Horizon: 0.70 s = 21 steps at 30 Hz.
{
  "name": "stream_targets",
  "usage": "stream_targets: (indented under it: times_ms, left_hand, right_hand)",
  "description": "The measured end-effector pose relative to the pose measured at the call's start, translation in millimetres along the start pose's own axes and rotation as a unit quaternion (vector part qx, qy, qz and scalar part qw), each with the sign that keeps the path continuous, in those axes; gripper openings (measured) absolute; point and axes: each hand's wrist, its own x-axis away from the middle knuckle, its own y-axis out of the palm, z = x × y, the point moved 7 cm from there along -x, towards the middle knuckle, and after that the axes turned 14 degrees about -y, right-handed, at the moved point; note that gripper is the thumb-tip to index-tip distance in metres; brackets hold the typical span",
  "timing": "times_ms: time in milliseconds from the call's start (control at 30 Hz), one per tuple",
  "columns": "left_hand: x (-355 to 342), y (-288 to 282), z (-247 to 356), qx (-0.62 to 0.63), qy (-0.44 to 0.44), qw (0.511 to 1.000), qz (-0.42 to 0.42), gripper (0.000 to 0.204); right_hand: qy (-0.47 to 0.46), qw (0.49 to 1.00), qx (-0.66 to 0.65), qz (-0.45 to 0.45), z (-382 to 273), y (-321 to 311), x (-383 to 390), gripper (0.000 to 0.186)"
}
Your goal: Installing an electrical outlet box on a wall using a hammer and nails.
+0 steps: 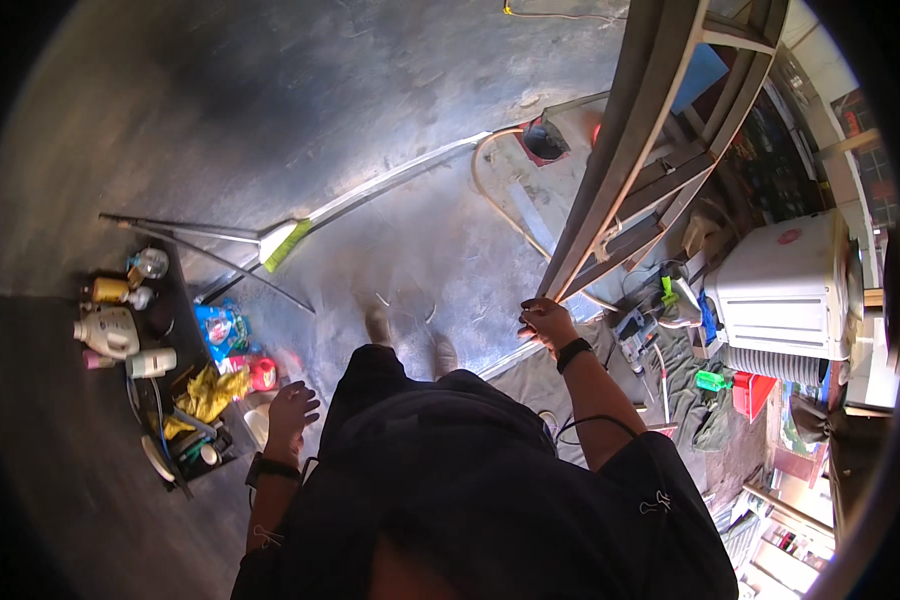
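My left hand [292, 410] hangs in the air with its fingers apart and slightly bent, holding nothing. It is nearest to a red bottle [262, 373] and a crumpled yellow cloth or bag [210, 393]. My right hand [548, 324] is closed, its fingers curled together just at the lower end of a tall grey-brown frame [610, 150] with crossbars. Whether it touches the frame, or pinches something small, I cannot make out. Both wrists wear dark bands.
A green-bristled broom [287, 243] leans at the left wall. Beside it stands a dark shelf with several bottles, including a beige jug [107, 332]. A hose [483, 178] curves over the floor near a square bucket [544, 141]. At right are a white appliance [785, 290] and a power tool [633, 338].
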Motion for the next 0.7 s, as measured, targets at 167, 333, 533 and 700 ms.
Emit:
stream_targets:
  times_ms: [167,333,533,700]
  left_hand:
    - [-61,15,108,-0.055,0.007,0.998,-0.024,0.041]
    - [-122,30,232,-0.113,0.054,0.99,-0.059,0.045]
    - [-161,45,344,-0.19,0.055,0.977,-0.08,0.044]
    - [-176,79,399,-0.225,0.052,0.968,-0.094,0.043]
  right_hand:
    - [0.037,0.996,-0.046,0.062,-6,3,-38,0.034]
    - [0.054,0.984,-0.089,0.146,0,13,-61,0.037]
    - [0.05,0.973,-0.133,0.184,-52,41,-84,0.04]
    - [0.072,0.969,-0.123,0.203,-81,42,-101,0.032]
